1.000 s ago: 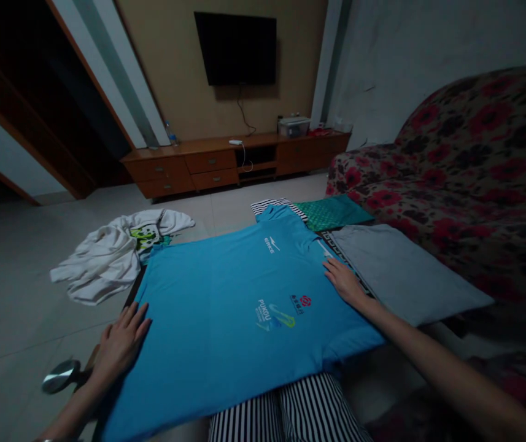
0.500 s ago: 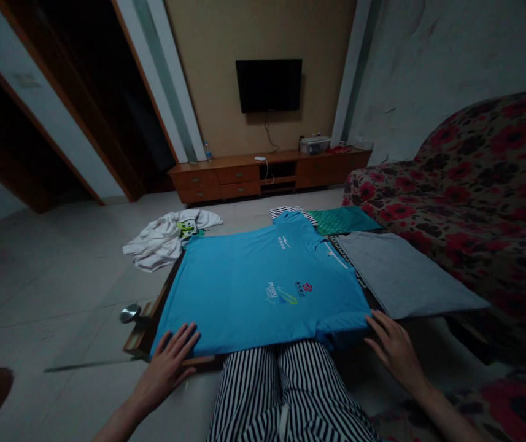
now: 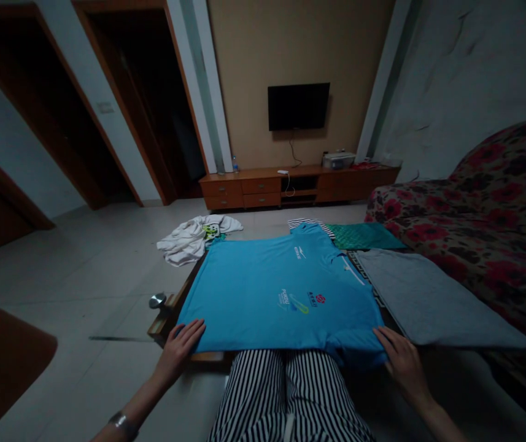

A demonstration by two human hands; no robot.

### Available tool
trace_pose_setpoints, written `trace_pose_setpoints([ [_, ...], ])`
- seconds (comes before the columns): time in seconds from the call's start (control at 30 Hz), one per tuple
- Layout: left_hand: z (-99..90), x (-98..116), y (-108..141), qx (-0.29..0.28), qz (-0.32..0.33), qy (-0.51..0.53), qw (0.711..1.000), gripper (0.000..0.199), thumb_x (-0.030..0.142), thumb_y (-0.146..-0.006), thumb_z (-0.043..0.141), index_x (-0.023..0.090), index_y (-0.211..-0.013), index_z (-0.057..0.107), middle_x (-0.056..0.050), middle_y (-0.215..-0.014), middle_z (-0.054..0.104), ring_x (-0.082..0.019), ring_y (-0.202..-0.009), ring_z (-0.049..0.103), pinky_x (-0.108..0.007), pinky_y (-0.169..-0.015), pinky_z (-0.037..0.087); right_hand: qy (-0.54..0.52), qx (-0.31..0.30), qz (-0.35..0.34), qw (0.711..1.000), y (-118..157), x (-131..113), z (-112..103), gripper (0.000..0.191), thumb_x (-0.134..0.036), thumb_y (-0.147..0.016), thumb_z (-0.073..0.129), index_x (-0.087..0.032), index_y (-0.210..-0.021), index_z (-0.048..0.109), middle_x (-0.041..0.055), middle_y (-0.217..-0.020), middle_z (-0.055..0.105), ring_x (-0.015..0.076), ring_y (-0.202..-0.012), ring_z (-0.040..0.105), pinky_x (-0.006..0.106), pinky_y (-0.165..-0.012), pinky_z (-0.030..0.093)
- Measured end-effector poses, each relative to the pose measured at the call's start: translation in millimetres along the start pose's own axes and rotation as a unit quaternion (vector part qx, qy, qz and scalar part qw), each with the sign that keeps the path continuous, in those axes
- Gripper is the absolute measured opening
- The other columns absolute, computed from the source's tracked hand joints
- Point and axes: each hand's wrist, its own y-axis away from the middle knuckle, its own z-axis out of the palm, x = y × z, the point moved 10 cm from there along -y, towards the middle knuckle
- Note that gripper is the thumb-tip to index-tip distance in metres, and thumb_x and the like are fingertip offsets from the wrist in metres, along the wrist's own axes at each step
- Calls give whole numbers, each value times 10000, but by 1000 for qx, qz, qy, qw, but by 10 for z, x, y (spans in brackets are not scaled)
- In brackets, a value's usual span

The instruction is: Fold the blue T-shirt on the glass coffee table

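A blue T-shirt [image 3: 253, 288] with small printed logos lies spread face up over a low table, its collar pointing right. My left hand [image 3: 182, 347] holds the near left corner at the hem, fingers together on top of the cloth. At the sleeve on the near right, my right hand [image 3: 401, 359] has its fingers on the edge, the thumb tucked beneath. Striped trousers [image 3: 290, 393] on my legs show just below the near edge of the shirt.
Grey folded cloth [image 3: 428, 301] and green cloth [image 3: 368, 236] lie right of the shirt. A white garment [image 3: 184, 242] is bunched beyond its left end. A metal knob [image 3: 157, 301] stands by the table corner. The floral sofa [image 3: 483, 209] is at right.
The view has turned left, so the room appears shifted right. My spread fingers have closed on the shirt's near left corner and on the sleeve edge.
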Motion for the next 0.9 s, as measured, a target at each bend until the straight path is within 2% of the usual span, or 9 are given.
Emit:
trace_pose_setpoints([
  [0.2,18,-96,79,-34,35,28,998,563,179,-881,454,239,-1438,412,-88,-1456,463,-208,-1325,455,-388,-1069,338,-68,-21,-43,997,-67,73,-69,562,-118,-850,408,-264,-1388,481,85,-1327,573,242,-1229,522,422,-979,434],
  [0.33,90,-266,60,-55,13,53,997,542,123,-882,389,273,-1396,474,-55,-1437,490,-206,-1308,477,-411,-1056,380,-108,-15,-49,993,-163,60,-121,572,-55,-820,386,-263,-1327,551,69,-1320,588,224,-1245,517,424,-987,443],
  [0.43,111,-406,7,-60,-24,94,993,495,131,-889,370,289,-1316,565,-46,-1369,562,-203,-1230,555,-397,-999,458,-149,-9,-27,988,-249,77,-121,563,-32,-786,375,-253,-1245,615,58,-1275,624,218,-1220,543,438,-988,458],
  [0.57,9,-486,-128,-72,-51,174,981,430,199,-894,370,282,-1190,671,-50,-1264,645,-197,-1121,632,-351,-947,516,-212,-8,54,976,-358,245,-139,520,-59,-749,365,-236,-1129,673,54,-1134,695,211,-1076,635,430,-942,506],
  [0.73,-158,-506,-212,-172,-46,264,948,434,226,-901,361,299,-1192,675,-32,-1244,657,-197,-1124,632,-330,-979,502,-269,-85,117,952,-493,400,-318,444,-163,-776,385,-217,-1087,696,74,-1100,707,234,-1028,660,403,-911,528],
  [0.9,-450,-528,-134,-211,-67,322,921,408,310,-909,381,310,-1195,673,-27,-1255,651,-235,-1136,623,-378,-1007,483,-319,-199,125,918,-557,303,-656,354,-273,-834,430,-220,-1062,695,72,-1079,715,239,-999,671,348,-875,530],
])
